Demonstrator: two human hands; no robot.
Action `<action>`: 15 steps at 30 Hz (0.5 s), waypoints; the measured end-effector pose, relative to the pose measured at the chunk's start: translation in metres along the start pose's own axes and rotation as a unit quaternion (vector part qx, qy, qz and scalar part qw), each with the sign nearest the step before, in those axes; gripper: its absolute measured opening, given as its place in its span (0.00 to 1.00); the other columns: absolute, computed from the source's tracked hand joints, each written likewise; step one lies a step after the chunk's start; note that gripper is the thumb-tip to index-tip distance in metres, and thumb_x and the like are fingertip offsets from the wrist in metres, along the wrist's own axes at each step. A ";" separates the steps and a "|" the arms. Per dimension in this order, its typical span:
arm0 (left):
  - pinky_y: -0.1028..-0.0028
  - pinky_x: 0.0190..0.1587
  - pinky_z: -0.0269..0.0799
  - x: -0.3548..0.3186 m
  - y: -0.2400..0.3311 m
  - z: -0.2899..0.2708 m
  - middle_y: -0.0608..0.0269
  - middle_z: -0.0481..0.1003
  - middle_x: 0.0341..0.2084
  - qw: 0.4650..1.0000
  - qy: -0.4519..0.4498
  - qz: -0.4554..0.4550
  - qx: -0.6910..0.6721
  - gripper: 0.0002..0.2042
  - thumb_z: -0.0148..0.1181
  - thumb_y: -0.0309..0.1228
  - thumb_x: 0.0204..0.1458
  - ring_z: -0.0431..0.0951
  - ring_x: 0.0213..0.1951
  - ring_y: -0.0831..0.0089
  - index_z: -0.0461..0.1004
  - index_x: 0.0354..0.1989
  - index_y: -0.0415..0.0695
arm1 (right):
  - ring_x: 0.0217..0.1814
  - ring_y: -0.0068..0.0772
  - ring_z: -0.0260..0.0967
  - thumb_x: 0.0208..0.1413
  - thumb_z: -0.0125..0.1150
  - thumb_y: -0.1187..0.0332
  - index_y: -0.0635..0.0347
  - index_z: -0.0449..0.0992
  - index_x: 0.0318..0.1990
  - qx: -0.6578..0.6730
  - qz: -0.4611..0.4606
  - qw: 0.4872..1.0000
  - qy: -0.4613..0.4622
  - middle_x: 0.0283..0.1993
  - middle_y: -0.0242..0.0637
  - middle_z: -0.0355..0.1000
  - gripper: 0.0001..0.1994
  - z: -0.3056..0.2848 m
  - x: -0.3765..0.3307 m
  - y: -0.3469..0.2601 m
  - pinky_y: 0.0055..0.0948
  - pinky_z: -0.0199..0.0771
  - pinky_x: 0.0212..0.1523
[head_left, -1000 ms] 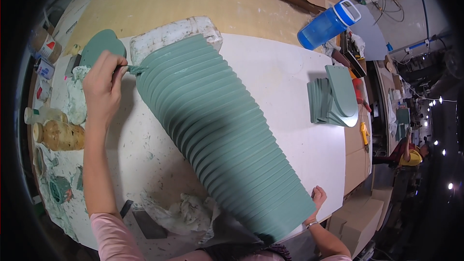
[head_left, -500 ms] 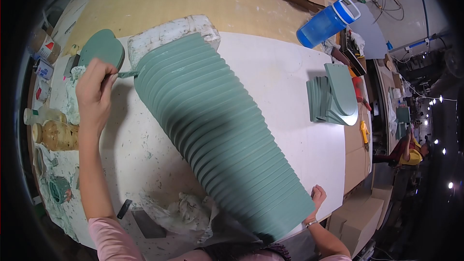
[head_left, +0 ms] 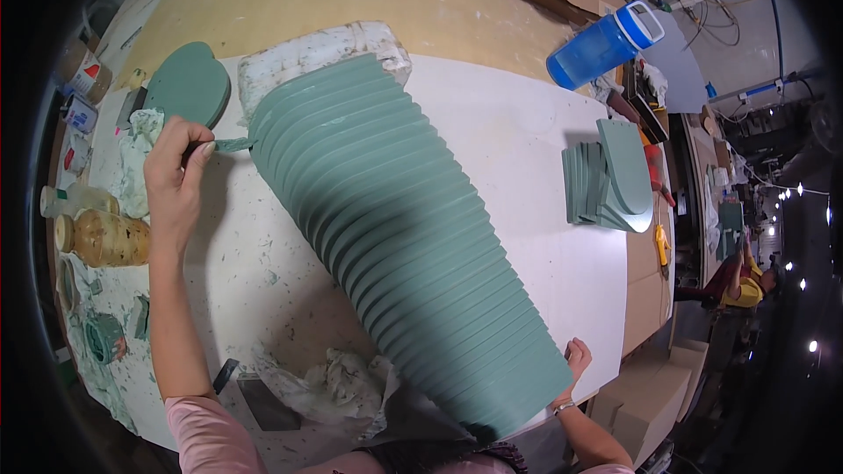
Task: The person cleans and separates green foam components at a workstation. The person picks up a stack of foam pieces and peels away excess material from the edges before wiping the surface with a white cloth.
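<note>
White tabletop (head_left: 527,171) under green stack (head_left: 404,237)

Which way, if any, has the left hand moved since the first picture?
Yes: the left hand has moved left and lower in view, judged against the rounded green pieces beyond it.

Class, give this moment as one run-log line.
green stack: upper end by wrapped block; left hand: pinches thin strip at stack's upper left edge; right hand: by stack's lower right end
</note>
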State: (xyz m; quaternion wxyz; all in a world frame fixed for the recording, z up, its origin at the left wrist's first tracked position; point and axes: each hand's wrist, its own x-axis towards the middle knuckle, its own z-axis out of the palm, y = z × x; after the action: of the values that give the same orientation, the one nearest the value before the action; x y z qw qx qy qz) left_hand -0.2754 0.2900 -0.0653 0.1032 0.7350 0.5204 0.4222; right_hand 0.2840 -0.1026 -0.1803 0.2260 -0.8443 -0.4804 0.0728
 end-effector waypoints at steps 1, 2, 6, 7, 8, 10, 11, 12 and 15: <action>0.76 0.32 0.61 0.000 -0.002 0.002 0.61 0.65 0.25 1.000 0.001 -0.009 -0.005 0.02 0.54 0.18 0.52 0.65 0.27 0.72 0.68 0.32 0.35 | 0.61 0.41 0.56 0.50 0.53 0.85 0.63 0.63 0.56 -0.006 -0.005 1.000 0.004 0.60 0.45 0.52 0.24 0.000 0.000 0.002 0.29 0.62 0.62; 0.76 0.32 0.61 0.000 -0.005 0.004 0.61 0.65 0.25 1.000 0.001 -0.009 -0.006 0.02 0.54 0.18 0.52 0.65 0.27 0.72 0.68 0.32 0.35 | 0.61 0.41 0.56 0.50 0.53 0.85 0.63 0.63 0.56 -0.012 -0.010 1.000 0.009 0.60 0.45 0.53 0.23 -0.001 0.000 0.004 0.30 0.62 0.62; 0.78 0.32 0.60 0.000 -0.011 0.004 0.65 0.65 0.25 0.998 0.012 -0.052 -0.044 0.02 0.55 0.19 0.53 0.64 0.28 0.76 0.69 0.33 0.36 | 0.61 0.42 0.56 0.51 0.53 0.84 0.63 0.63 0.56 -0.003 0.000 1.000 0.004 0.60 0.46 0.53 0.23 0.000 0.001 0.003 0.30 0.62 0.62; 0.79 0.33 0.60 0.000 -0.011 0.003 0.67 0.66 0.26 0.997 0.004 -0.052 -0.052 0.02 0.55 0.20 0.53 0.64 0.29 0.78 0.69 0.33 0.37 | 0.61 0.42 0.56 0.51 0.53 0.84 0.63 0.64 0.56 -0.008 -0.010 1.000 0.005 0.60 0.46 0.53 0.23 0.001 0.000 0.003 0.31 0.62 0.62; 0.79 0.33 0.60 0.000 -0.013 0.004 0.67 0.66 0.26 0.997 0.005 -0.052 -0.051 0.02 0.55 0.20 0.53 0.64 0.29 0.78 0.69 0.33 0.37 | 0.61 0.42 0.56 0.51 0.53 0.84 0.63 0.64 0.56 -0.013 -0.020 1.000 0.006 0.60 0.46 0.53 0.22 0.002 0.001 0.003 0.31 0.62 0.62; 0.80 0.34 0.60 -0.001 -0.020 0.010 0.70 0.67 0.26 0.986 0.022 -0.134 -0.095 0.02 0.56 0.21 0.54 0.64 0.30 0.80 0.70 0.33 0.38 | 0.61 0.42 0.56 0.51 0.52 0.84 0.64 0.64 0.56 -0.012 -0.016 1.000 0.006 0.60 0.46 0.53 0.22 0.001 0.001 0.000 0.31 0.62 0.62; 0.80 0.34 0.60 -0.002 -0.021 0.010 0.70 0.67 0.26 0.986 0.022 -0.134 -0.094 0.02 0.56 0.21 0.54 0.64 0.30 0.80 0.70 0.33 0.38 | 0.61 0.42 0.56 0.51 0.52 0.84 0.64 0.64 0.56 -0.010 -0.010 1.000 0.005 0.60 0.46 0.53 0.22 0.001 0.001 -0.002 0.31 0.62 0.62; 0.81 0.35 0.60 -0.002 -0.021 0.009 0.71 0.67 0.26 0.983 0.021 -0.140 -0.113 0.02 0.56 0.21 0.54 0.64 0.30 0.81 0.70 0.34 0.38 | 0.61 0.42 0.56 0.51 0.52 0.84 0.64 0.64 0.56 -0.010 -0.009 1.000 0.006 0.60 0.46 0.53 0.22 0.000 0.001 -0.003 0.31 0.62 0.62; 0.81 0.35 0.60 -0.004 -0.025 0.010 0.72 0.67 0.27 0.982 0.011 -0.140 -0.129 0.02 0.56 0.22 0.55 0.64 0.31 0.82 0.71 0.35 0.38 | 0.61 0.42 0.56 0.51 0.52 0.84 0.64 0.64 0.56 -0.004 -0.021 1.000 0.007 0.60 0.46 0.53 0.22 -0.001 0.001 -0.004 0.31 0.62 0.62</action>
State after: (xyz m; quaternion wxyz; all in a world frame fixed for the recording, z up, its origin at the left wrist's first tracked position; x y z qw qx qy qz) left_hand -0.2855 0.3005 -0.0882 0.2497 0.6302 0.5607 0.4755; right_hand 0.2820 -0.1005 -0.1778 0.2271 -0.8356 -0.4965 0.0602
